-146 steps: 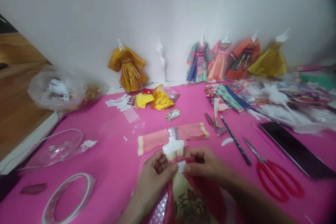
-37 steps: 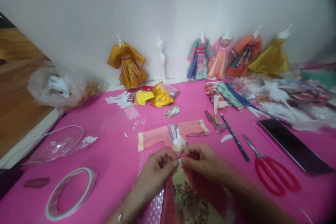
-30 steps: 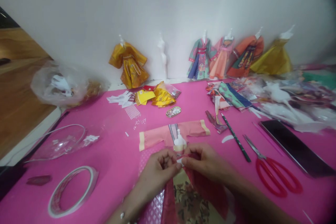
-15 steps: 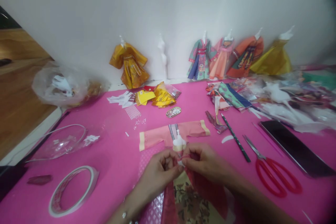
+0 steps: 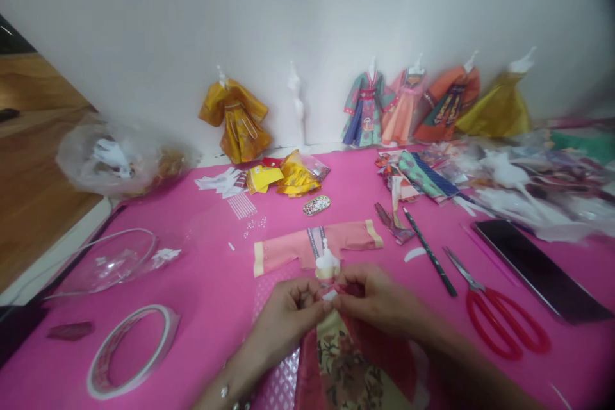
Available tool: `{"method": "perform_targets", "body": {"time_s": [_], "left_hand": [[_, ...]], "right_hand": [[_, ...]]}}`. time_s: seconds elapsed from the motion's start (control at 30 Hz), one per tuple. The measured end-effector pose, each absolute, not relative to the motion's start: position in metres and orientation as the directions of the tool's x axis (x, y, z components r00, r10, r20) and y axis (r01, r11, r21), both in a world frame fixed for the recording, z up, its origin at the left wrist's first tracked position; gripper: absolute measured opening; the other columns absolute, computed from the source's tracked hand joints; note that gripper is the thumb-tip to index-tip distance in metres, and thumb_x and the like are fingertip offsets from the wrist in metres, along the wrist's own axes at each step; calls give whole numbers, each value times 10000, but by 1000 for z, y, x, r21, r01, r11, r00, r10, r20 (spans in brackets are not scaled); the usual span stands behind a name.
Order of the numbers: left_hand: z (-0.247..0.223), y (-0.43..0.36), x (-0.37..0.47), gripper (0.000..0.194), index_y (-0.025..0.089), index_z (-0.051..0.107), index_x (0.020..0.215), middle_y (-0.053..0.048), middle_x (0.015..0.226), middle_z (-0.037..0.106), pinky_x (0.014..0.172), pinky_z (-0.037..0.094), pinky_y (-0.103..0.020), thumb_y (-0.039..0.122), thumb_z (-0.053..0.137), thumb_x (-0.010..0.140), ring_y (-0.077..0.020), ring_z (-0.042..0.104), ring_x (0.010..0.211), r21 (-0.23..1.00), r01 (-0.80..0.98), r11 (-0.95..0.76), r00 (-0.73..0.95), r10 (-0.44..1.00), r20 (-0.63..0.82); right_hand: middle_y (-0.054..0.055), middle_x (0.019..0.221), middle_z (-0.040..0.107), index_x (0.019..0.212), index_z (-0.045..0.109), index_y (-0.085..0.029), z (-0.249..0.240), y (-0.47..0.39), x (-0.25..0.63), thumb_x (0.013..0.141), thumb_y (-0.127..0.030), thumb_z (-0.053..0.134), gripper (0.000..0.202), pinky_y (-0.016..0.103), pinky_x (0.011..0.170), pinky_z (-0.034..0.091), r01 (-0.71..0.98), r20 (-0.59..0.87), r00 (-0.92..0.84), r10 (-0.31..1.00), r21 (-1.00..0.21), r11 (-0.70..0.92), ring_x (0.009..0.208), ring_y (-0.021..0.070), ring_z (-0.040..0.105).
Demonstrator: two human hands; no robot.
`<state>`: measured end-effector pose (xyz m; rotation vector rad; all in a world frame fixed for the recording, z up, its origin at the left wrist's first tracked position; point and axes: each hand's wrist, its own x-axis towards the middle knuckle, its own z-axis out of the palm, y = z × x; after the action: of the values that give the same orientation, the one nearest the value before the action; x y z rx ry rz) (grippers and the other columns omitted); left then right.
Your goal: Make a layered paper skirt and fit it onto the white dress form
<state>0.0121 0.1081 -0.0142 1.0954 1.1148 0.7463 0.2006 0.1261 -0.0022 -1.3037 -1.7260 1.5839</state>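
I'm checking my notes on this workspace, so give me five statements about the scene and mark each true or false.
1. The left hand and the right hand meet at the top of the red skirt. True.
2. The scissors have blue handles. False: the scissors' handles are red.
3. The pink jacket lies on the pink table, beyond the hands. True.
4. The tape roll lies to the right of the phone. False: the tape roll is far to the left of the phone.
5. A bare white form stands between the gold robe and the teal robe. True.
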Motion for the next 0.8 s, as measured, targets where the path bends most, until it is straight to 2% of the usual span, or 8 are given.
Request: {"method": "perform_targets", "body": {"time_s": [0.17, 0.33, 0.43, 0.63, 0.8], "left_hand": [[-12, 109, 12, 342, 190, 531, 597, 85, 511, 340, 508, 139, -269, 394, 785, 701, -89, 237, 493, 939, 79, 334, 302, 890, -342], [-12, 110, 11, 322, 191, 543, 611, 88, 511, 333, 510, 157, -271, 395, 770, 715, -94, 251, 498, 943, 104, 315, 332, 883, -331], [-10, 110, 10, 284, 182, 587, 657, 75, 538, 373, 528, 186, -270, 413, 718, 759, -101, 295, 513, 949, 94, 302, 343, 885, -316], [-8, 109, 9, 267, 177, 568, 642, 54, 564, 445, 537, 218, -268, 373, 689, 777, -103, 347, 529, 947, 70, 314, 353, 880, -318], [-11, 110, 10, 235, 170, 583, 660, 55, 562, 437, 539, 224, -272, 361, 656, 773, -104, 349, 530, 949, 108, 298, 351, 881, -316]], "right_hand": [[-62, 598, 443, 688, 548, -162, -1, 126, 200, 788, -246, 645, 163, 204, 508, 277, 301, -257, -446, 858, -945, -126, 562, 87, 395], [-49, 607, 495, 702, 576, -161, 0, 127, 199, 803, -191, 594, 107, 204, 523, 306, 286, -243, -433, 868, -950, -124, 571, 97, 458], [-45, 607, 495, 689, 567, -162, -3, 127, 198, 805, -191, 583, 121, 205, 518, 303, 270, -235, -439, 867, -955, -122, 570, 99, 455], [-51, 596, 473, 687, 553, -161, -5, 126, 198, 775, -195, 589, 101, 215, 516, 293, 292, -259, -434, 863, -947, -138, 562, 96, 423], [-55, 580, 451, 659, 528, -168, -6, 126, 199, 762, -170, 547, 104, 224, 510, 283, 305, -237, -430, 871, -946, -107, 553, 98, 408]]}}
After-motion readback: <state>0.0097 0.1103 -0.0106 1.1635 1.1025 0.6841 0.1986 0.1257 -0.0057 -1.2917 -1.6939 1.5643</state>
